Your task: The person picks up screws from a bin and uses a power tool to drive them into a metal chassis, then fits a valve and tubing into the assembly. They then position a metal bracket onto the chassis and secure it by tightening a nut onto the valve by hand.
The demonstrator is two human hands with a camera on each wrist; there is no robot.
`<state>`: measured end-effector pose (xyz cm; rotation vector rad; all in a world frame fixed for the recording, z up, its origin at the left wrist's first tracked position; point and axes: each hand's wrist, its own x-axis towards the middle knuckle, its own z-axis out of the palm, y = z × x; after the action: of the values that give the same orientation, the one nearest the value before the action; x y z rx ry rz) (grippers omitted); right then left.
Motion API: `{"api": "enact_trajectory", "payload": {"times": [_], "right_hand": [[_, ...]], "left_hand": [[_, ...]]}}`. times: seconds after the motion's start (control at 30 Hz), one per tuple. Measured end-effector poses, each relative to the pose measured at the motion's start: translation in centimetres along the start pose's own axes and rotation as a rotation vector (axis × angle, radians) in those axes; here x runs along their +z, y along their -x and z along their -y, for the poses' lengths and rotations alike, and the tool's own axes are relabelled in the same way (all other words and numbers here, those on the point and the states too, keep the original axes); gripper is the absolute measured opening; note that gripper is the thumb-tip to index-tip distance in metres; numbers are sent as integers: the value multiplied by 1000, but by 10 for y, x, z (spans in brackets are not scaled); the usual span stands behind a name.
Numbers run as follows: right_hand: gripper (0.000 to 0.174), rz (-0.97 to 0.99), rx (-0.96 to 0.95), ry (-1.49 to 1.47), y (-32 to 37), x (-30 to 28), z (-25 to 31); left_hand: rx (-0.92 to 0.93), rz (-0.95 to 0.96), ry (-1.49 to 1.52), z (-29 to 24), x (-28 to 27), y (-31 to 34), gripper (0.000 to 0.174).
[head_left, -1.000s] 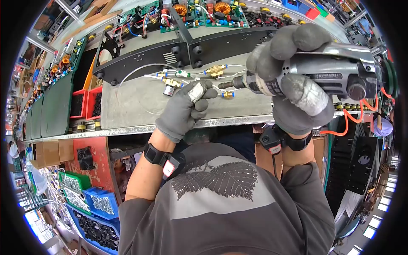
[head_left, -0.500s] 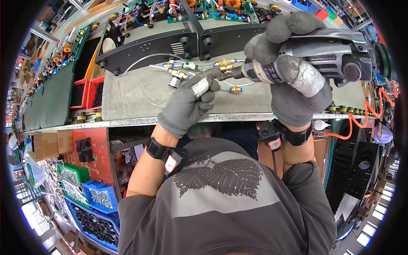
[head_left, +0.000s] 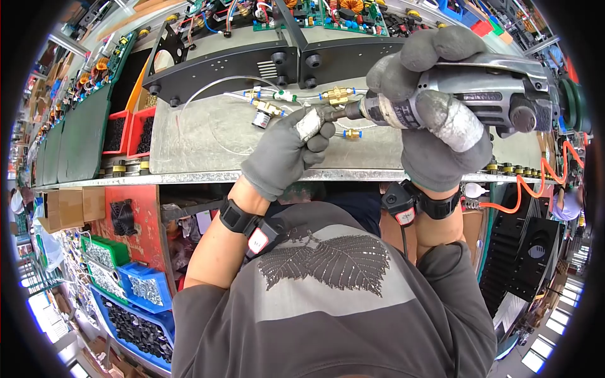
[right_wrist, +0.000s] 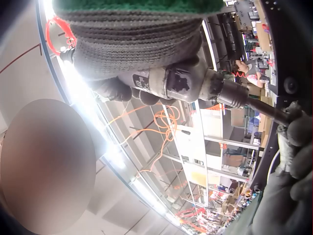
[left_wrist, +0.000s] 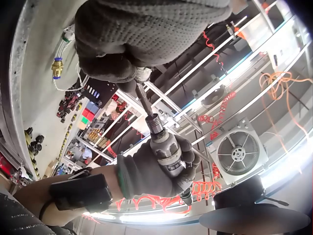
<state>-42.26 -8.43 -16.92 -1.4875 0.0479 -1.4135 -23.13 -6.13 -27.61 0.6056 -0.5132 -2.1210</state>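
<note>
My gloved right hand (head_left: 441,120) grips a grey pneumatic driver (head_left: 485,94), held level above the table, its bit pointing left. In the left wrist view the driver's chuck (left_wrist: 154,124) and bit run up to my left hand (left_wrist: 146,39). At the bit's tip, the thumb and fingers of my left hand (head_left: 283,148) pinch; any small part between them is hidden. In the right wrist view the bit (right_wrist: 266,110) ends at those fingertips. Brass fittings (head_left: 338,95) with blue ends and thin tubing lie on the table just behind my hands.
Black perforated metal panels (head_left: 233,72) stand behind the fittings. Red bins (head_left: 140,135) sit at the left beside a dark green sheet (head_left: 82,138). Circuit boards (head_left: 296,25) line the back. An orange coiled hose (head_left: 520,189) hangs at the right. The table's front edge (head_left: 208,178) runs near my wrists.
My left hand has moved right and up to the driver's bit, closing the gap seen earliest. The driver has shifted slightly, and the head view has moved a little.
</note>
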Motion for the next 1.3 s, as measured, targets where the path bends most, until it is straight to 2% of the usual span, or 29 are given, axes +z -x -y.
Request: {"api": "enact_trajectory", "payload": {"times": [0.07, 0.13, 0.3, 0.4, 0.47, 0.53, 0.6, 0.8, 0.87, 0.9, 0.97, 1.0, 1.07, 1.13, 1.2, 1.23, 1.27, 1.3], "right_hand": [[52, -12, 11, -6, -1, -2, -1], [52, 100, -20, 39, -4, -9, -1], [52, 87, -40, 107, -3, -10, 1], [51, 99, -18, 92, -5, -11, 1], [51, 75, -82, 152, -7, -11, 0], [52, 91, -123, 143, -8, -16, -5], [52, 20, -128, 146, -6, -19, -6], [53, -117, -104, 212, -5, -11, -5], [52, -102, -102, 202, -5, -10, -5], [51, -113, -75, 183, -5, -8, -6], [50, -122, -59, 197, -7, -8, -6], [49, -127, -51, 204, -8, -8, -6], [47, -154, -7, 243, -8, -12, -11], [45, -194, 41, 207, -6, -19, -20], [44, -184, 70, 392, -8, -29, -33], [44, -161, 62, 467, -7, -36, -40], [44, -158, 66, 466, -9, -36, -41], [43, -184, 128, 486, -10, -36, -43]], "left_hand": [[-14, 50, -6, -1, 0, -5, 30], [-28, 36, 10, 0, -1, -9, 31], [-51, -5, 33, 1, 1, -20, 33], [-95, 45, 99, -2, -1, -28, 30], [-162, 133, 229, -3, -5, -33, 27], [-149, 152, 281, -1, -5, -37, 26], [-133, 172, 329, -1, -4, -39, 26], [-109, 57, 135, -2, 6, -42, 26], [-23, -117, 2, -3, 15, -39, 27], [-22, -115, 2, -5, 11, -37, 27], [-88, 43, -164, -9, 2, -33, 39], [-87, 43, -162, -11, 4, -32, 39], [154, -222, -674, -18, 12, -32, 41], [156, -244, -751, -18, 5, -38, 47], [328, -399, -1325, -10, 0, -45, 52], [352, -438, -1519, -7, -4, -50, 56], [350, -442, -1514, -4, -5, -56, 56], [327, -485, -1699, -1, -5, -61, 53]]}}
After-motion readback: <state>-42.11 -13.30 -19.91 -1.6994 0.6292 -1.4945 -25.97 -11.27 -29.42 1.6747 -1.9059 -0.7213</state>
